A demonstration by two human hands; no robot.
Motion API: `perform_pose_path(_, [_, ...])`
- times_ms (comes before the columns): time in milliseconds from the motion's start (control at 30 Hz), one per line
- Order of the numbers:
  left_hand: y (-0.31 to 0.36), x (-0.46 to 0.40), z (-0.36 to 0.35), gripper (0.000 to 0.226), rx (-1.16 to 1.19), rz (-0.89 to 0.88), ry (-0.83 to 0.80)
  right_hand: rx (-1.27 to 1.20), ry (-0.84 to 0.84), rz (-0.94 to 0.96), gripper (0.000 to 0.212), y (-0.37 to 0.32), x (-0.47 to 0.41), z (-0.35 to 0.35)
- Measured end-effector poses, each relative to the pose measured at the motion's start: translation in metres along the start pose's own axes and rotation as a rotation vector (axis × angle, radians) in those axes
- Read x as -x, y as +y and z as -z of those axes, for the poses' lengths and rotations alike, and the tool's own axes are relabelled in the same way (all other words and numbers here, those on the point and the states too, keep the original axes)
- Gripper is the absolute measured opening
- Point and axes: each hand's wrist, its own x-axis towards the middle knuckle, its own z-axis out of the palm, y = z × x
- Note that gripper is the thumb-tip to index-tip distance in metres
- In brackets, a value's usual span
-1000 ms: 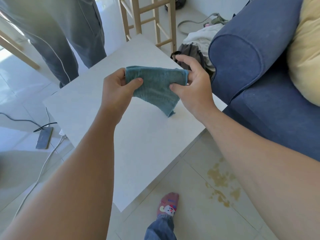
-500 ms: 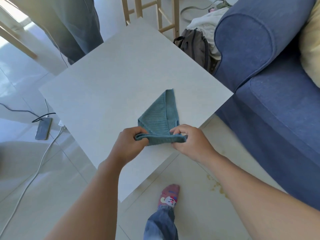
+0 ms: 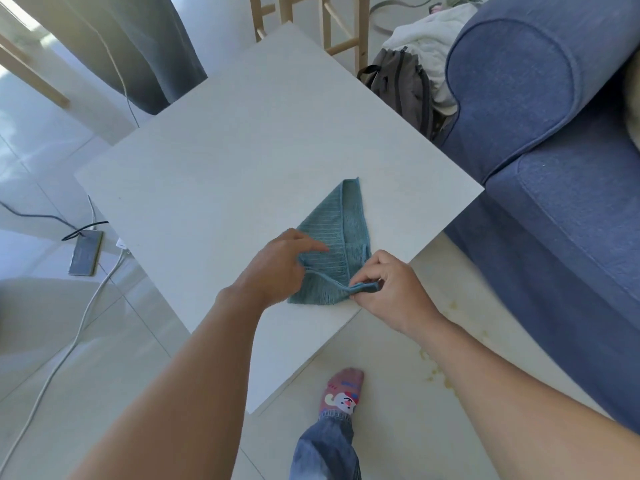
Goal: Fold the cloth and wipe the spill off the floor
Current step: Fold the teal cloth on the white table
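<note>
A teal ribbed cloth lies on the white table near its right front edge, folded into a rough triangle with its tip pointing away from me. My left hand rests flat on the cloth's left part, fingers spread, pressing it down. My right hand pinches the cloth's near corner between thumb and fingers and lifts that edge slightly. A yellowish spill marks the floor tiles to the right of the table, partly hidden by my right forearm.
A blue sofa stands close on the right. A grey backpack and white clothes sit behind the table beside wooden chair legs. A phone with cables lies on the floor at left. Another person's legs stand at the back. My socked foot is below.
The cloth went from held up in the air to lying on the table. My left hand let go of the near edge and now presses flat on it; the right still pinches a corner.
</note>
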Motion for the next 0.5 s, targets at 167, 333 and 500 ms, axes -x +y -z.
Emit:
perform_pose_path(167, [0.000, -0.013, -0.008, 0.030, -0.190, -0.035, -0.012, 0.029, 0.007, -0.034, 0.025, 0.011, 0.008, -0.002])
perform_pose_path(333, [-0.006, -0.014, -0.013, 0.039, -0.080, -0.064, 0.028, 0.165, -0.058, 0.048, 0.021, 0.013, 0.021, -0.008])
perform_pose_path(500, [-0.006, -0.018, -0.012, 0.005, -0.182, -0.099, 0.094, 0.277, -0.052, 0.136, 0.020, 0.013, 0.040, -0.011])
